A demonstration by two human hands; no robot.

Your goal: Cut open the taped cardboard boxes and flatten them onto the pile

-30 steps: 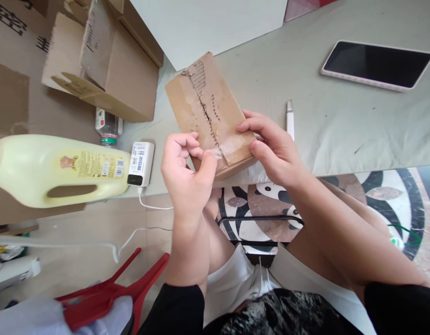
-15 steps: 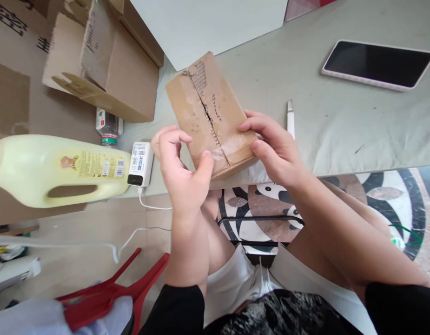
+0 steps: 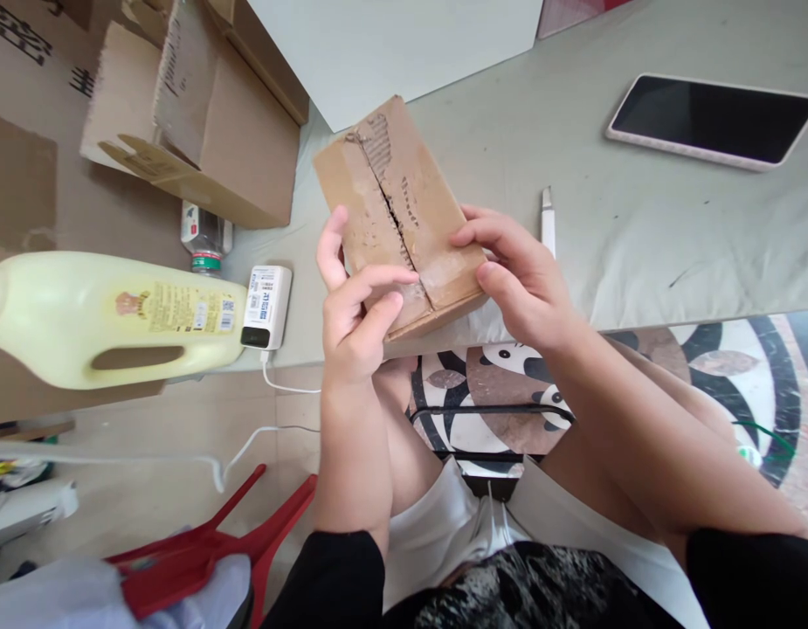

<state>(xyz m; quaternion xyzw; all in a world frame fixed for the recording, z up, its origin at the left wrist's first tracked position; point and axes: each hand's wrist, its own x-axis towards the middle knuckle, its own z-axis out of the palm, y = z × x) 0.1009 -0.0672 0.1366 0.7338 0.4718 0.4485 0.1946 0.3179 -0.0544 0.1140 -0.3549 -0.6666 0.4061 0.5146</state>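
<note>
A small brown cardboard box point(image 3: 397, 210), taped and scuffed, is tilted at the table's near edge, with a torn slit running along its top seam. My right hand point(image 3: 525, 275) grips the box's near right corner between thumb and fingers. On the near left part of the box is my left hand point(image 3: 357, 306); its index finger reaches over the top to the near end of the seam, and its fingers are apart. A white-handled cutter point(image 3: 548, 225) lies on the cloth just beyond my right hand.
A phone point(image 3: 711, 120) lies at the far right of the cloth-covered table point(image 3: 639, 253). To the left are a yellow jug point(image 3: 115, 319), a white power bank point(image 3: 265, 306) with a cable, a bottle point(image 3: 205, 236) and an open carton point(image 3: 233, 131). A white panel point(image 3: 404, 48) stands behind.
My left index finger has stretched rightward over the box top to the seam, and the other fingers have shifted along the left side. My right hand keeps its grip.
</note>
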